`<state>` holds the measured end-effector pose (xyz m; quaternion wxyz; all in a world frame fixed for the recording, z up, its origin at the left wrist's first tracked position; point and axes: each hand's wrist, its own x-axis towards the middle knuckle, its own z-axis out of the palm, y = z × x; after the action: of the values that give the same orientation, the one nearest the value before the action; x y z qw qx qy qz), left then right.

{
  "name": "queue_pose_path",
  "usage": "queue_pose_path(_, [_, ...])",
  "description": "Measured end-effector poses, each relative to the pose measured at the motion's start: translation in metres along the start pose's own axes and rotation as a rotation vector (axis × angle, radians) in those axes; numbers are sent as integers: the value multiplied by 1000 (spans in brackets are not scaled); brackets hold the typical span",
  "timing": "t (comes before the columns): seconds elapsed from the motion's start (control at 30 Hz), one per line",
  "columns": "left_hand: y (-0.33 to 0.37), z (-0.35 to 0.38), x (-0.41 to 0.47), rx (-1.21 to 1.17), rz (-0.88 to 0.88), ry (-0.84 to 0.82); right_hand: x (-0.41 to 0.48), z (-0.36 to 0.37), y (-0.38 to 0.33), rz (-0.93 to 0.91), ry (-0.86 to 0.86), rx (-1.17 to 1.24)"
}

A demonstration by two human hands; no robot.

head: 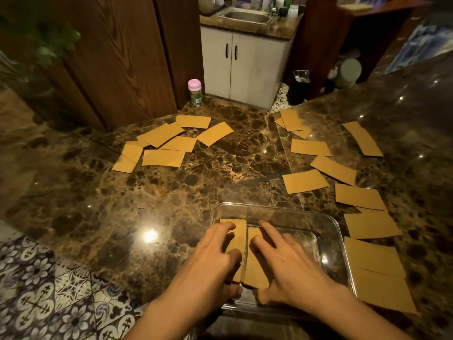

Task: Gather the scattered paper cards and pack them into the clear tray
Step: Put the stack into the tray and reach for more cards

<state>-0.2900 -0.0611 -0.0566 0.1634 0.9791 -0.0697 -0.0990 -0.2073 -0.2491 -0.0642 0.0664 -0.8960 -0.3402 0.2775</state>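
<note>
Barely started, I'd judge; my left hand (215, 253) grips one card (240, 231) in the clear tray (274, 209); right hand (291, 263) presses a second card (255, 271) flat; scattered cards (305, 184) remain far left and right.

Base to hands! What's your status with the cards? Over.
Left hand and right hand in the tray, touching two cards. Many loose cards on the counter, far left and right. Nothing in the way.

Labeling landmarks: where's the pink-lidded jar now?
Head view, upper centre-left: the pink-lidded jar stands at the far edge of the counter, between wood panel and white cabinet, behind the left card cluster.
</note>
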Motion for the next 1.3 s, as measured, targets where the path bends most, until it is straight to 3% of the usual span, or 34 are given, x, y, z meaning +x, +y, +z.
queue_pose_path(0.33, [11,-5,3,118,22,-17,-1,-3,1,0,108,28])
queue_pose_path(0.53, [38,-15,24,385,12,-213,-3,-4,4,-2,108,75])
queue_pose_path(0.83, [32,-10,33,323,43,-318,2,-4,4,4,120,-8])
queue_pose_path(0.93, [36,-20,38,302,39,-357,-11,-14,9,-36,128,65])
queue_pose_path(1.07, [38,-47,48,270,28,-339,-60,-39,43,-94,428,364])
queue_pose_path(1.17, [52,-71,74,177,27,-160,-99,-53,105,2,709,366])
queue_pose_path(1.2, [60,-78,91,108,32,-76,-108,-57,128,66,660,328])
queue_pose_path(1.3, [77,-79,157,-43,60,64,-118,-54,172,209,240,151])
